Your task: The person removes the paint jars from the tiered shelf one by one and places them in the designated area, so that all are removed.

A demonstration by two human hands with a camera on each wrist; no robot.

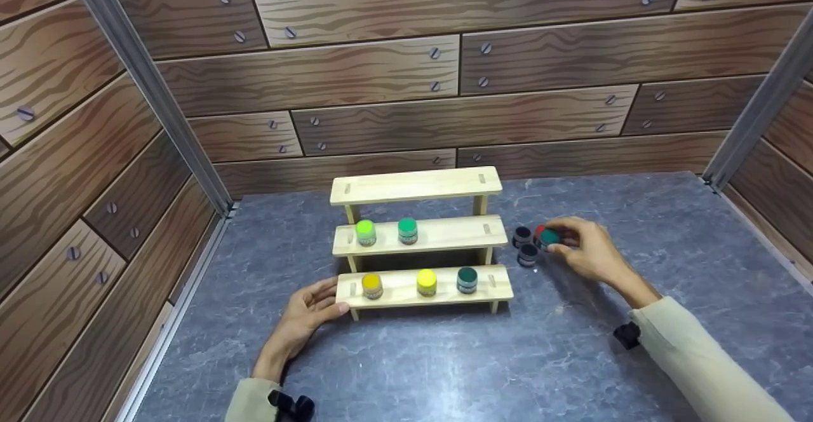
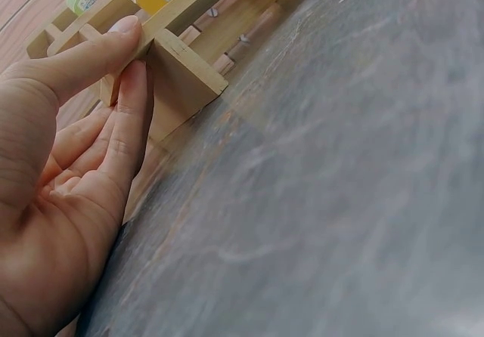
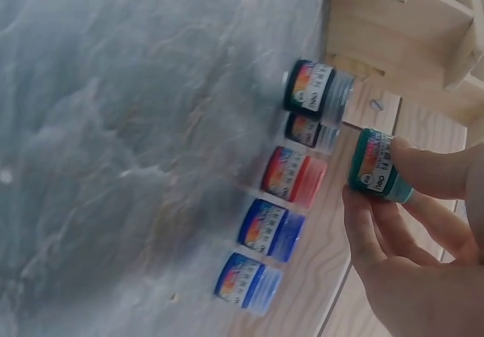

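Note:
A three-step wooden display stand (image 1: 416, 185) stands on the table. With thumb on top and fingers beneath, my left hand (image 1: 306, 313) grips the left end of its lowest step. That step bears an orange-yellow jar (image 1: 372, 286), a yellow jar (image 1: 427, 282) and a dark green jar (image 1: 467, 280). On the middle step are a light green jar (image 1: 365, 233) and a green jar (image 1: 408, 231); the top step bears nothing. Right of the stand, my right hand (image 1: 592, 250) pinches a green paint jar (image 3: 374, 163) between thumb and fingers, raised off the table in the right wrist view.
Beside my right hand, two dark jars (image 1: 527, 255), a red jar (image 3: 293, 175) and two blue jars (image 3: 271, 230) stand on the grey marbled table (image 1: 444, 365). Wood-patterned walls (image 1: 381, 79) with metal corner posts (image 1: 159, 98) enclose the back and sides.

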